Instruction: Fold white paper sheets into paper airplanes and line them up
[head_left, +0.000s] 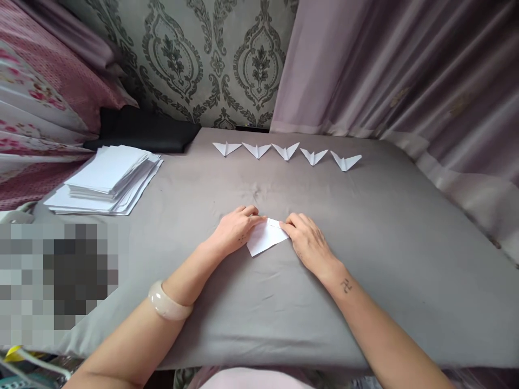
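Note:
A partly folded sheet of white paper (265,239) lies flat on the grey cloth, with a narrow fold along its far edge. My left hand (240,228) grips that sheet at its far left corner, thumb and fingers pressed together on the edge. On the opposite side my right hand (306,237) pinches the far right corner, its fingers bent over the paper. Part of the sheet is hidden under both hands.
Several folded paper planes (285,152) stand in a row toward the back of the grey-covered table (385,232). A stack of white paper (107,175) sits at the left, in front of a black cloth (141,129). Curtains (344,65) hang along the right.

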Action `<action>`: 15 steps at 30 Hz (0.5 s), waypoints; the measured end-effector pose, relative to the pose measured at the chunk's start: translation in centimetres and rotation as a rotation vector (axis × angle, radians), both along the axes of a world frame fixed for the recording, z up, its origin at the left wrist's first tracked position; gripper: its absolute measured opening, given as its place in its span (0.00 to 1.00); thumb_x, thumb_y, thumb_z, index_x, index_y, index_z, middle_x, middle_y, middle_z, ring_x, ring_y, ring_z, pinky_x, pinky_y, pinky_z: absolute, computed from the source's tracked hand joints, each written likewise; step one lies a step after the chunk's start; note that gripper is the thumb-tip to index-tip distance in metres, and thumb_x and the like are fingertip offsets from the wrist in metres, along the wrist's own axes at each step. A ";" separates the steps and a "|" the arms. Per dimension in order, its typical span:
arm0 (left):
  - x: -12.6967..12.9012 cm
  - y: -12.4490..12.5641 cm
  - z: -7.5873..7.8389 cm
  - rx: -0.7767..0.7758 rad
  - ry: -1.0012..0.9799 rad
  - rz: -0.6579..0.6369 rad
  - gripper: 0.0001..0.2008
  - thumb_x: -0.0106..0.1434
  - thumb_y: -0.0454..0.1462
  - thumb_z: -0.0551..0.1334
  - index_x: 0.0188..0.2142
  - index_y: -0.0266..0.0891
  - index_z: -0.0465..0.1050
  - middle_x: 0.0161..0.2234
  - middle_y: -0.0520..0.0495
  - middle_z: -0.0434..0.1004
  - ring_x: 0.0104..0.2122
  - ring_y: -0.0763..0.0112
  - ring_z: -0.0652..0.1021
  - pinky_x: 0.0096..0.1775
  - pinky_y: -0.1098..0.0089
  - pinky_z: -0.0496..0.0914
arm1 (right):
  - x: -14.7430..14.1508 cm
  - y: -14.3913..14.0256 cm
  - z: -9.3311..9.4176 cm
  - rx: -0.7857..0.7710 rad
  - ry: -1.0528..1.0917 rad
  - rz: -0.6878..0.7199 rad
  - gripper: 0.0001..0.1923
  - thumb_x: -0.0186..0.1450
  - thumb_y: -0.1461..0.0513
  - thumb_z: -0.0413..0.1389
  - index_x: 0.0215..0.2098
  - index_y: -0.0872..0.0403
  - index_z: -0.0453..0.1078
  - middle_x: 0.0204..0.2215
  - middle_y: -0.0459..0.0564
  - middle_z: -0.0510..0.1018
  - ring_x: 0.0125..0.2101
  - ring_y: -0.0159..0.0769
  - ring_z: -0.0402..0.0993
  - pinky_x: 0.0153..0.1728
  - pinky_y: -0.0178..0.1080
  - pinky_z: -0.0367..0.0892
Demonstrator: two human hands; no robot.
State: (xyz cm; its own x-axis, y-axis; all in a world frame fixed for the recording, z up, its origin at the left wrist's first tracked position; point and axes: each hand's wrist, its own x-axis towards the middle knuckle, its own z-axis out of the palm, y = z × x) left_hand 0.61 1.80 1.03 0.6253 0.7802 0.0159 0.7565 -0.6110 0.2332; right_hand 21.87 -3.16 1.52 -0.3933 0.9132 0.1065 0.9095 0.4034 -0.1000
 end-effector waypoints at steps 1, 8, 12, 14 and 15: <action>0.0 0.0 -0.1 0.002 -0.009 -0.004 0.20 0.70 0.33 0.46 0.54 0.48 0.71 0.47 0.46 0.72 0.42 0.65 0.72 0.32 0.71 0.66 | 0.1 -0.1 0.0 -0.001 0.006 0.002 0.15 0.69 0.69 0.46 0.47 0.52 0.71 0.39 0.51 0.70 0.38 0.38 0.61 0.38 0.38 0.58; -0.3 0.1 -0.6 0.015 -0.065 -0.019 0.21 0.69 0.34 0.46 0.53 0.48 0.72 0.46 0.45 0.72 0.41 0.65 0.73 0.33 0.72 0.65 | 1.1 -0.8 0.0 -0.012 0.005 -0.021 0.13 0.69 0.68 0.47 0.43 0.52 0.72 0.38 0.50 0.71 0.37 0.38 0.62 0.38 0.38 0.59; -0.2 0.1 -0.3 -0.012 -0.121 -0.018 0.19 0.67 0.37 0.50 0.52 0.48 0.73 0.45 0.46 0.71 0.40 0.65 0.73 0.31 0.72 0.64 | 1.9 -1.5 -0.1 -0.019 0.060 -0.039 0.14 0.69 0.68 0.46 0.44 0.52 0.72 0.39 0.51 0.71 0.37 0.37 0.63 0.37 0.37 0.59; -0.1 0.1 0.0 -0.054 -0.160 0.000 0.17 0.67 0.42 0.51 0.50 0.49 0.75 0.43 0.47 0.72 0.39 0.65 0.73 0.31 0.72 0.63 | 2.3 -1.7 -0.1 -0.027 0.099 -0.055 0.16 0.69 0.69 0.45 0.45 0.52 0.73 0.39 0.51 0.72 0.37 0.36 0.64 0.36 0.36 0.59; 0.1 0.3 0.1 -0.079 -0.181 0.015 0.17 0.67 0.44 0.51 0.47 0.49 0.76 0.42 0.47 0.72 0.39 0.66 0.74 0.30 0.72 0.62 | 2.6 -1.8 -0.1 -0.036 0.119 -0.066 0.17 0.69 0.70 0.44 0.45 0.52 0.73 0.39 0.51 0.72 0.37 0.35 0.65 0.35 0.36 0.59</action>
